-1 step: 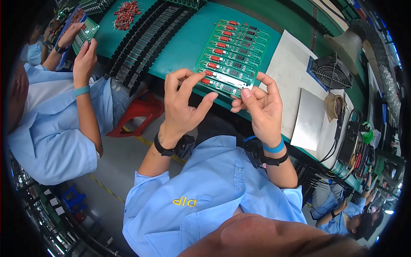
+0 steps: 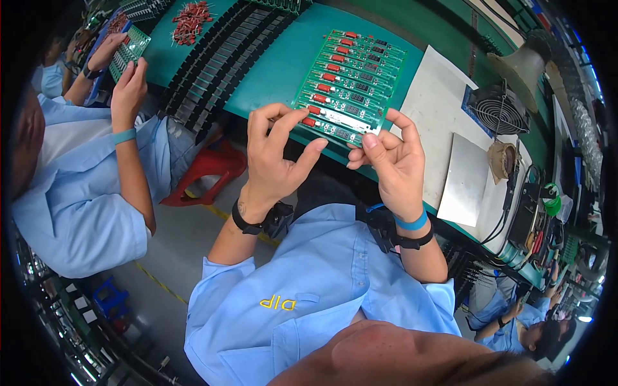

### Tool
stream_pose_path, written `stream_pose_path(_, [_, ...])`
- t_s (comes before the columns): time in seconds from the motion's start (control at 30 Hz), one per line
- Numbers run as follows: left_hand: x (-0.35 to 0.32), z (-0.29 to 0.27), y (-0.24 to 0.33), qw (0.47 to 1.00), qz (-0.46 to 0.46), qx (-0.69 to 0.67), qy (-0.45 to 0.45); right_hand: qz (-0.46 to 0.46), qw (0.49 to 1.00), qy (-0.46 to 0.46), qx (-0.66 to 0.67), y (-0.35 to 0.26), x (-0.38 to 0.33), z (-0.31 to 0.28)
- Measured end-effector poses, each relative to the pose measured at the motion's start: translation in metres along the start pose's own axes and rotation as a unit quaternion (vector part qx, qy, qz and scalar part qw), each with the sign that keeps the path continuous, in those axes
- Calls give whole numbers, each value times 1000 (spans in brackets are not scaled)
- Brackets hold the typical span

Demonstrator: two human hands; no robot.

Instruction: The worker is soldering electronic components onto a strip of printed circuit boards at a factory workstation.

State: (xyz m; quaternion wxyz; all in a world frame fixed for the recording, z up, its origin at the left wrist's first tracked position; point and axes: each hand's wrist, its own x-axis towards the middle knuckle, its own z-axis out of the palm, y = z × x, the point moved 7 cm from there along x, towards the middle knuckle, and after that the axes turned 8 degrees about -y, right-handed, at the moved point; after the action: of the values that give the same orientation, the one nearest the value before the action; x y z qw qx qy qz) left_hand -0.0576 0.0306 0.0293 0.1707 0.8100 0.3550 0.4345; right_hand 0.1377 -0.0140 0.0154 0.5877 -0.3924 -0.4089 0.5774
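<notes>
A green circuit board (image 2: 353,83) lies tilted over the near edge of the table, carrying rows of red cylindrical parts, small black displays and tiny white buttons. At its near left edge, my left hand (image 2: 273,151) rests curled fingers. One fingertip touches a red part (image 2: 313,110) in the lower rows, while the thumb stands apart from the board; what the other fingers do at the edge is partly hidden. My right hand (image 2: 396,157) grips the near right corner, its thumb on top and some fingers beneath or beside the edge.
Black slotted racks (image 2: 222,58) run across the table at left, with a heap of red leaded parts (image 2: 191,22) beyond. At right are a white sheet (image 2: 428,96), a metal plate (image 2: 465,177) and a fan (image 2: 499,109). A co-worker's hand (image 2: 129,93) holds another board at left.
</notes>
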Motion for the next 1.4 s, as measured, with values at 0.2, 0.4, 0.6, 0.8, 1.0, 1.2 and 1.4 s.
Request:
stream_pose_path(0.2, [1, -4, -1, 1000, 3, 16, 3, -16, 1000, -1, -3, -2, 0, 7])
stream_pose_path(0.4, [1, -7, -1, 1000, 2, 27, -4, -19, 1000, 0, -3, -3, 0, 9])
stream_pose_path(0.6, [-4, -7, 2, 999, 4, -16, 38, -3, 1000, 9, 5, -4, 2, 7])
stream_pose_path(0.8, [-13, -11, 5, 998, 1, 6, 60, 16, 999, -1, 33, -3, 5, 0])
stream_pose_path(1.0, [-17, -12, 6, 998, -2, 4, 62, 21, 998, -5, 54, -2, 5, -3])
stream_pose_path(1.2, [-17, -12, 9, 998, -6, 7, 62, 22, 997, -9, 68, -6, 4, -2])
stream_pose_path(1.4, [-16, -10, 8, 998, -6, 11, 57, 6, 999, -7, 37, -7, 3, -2])
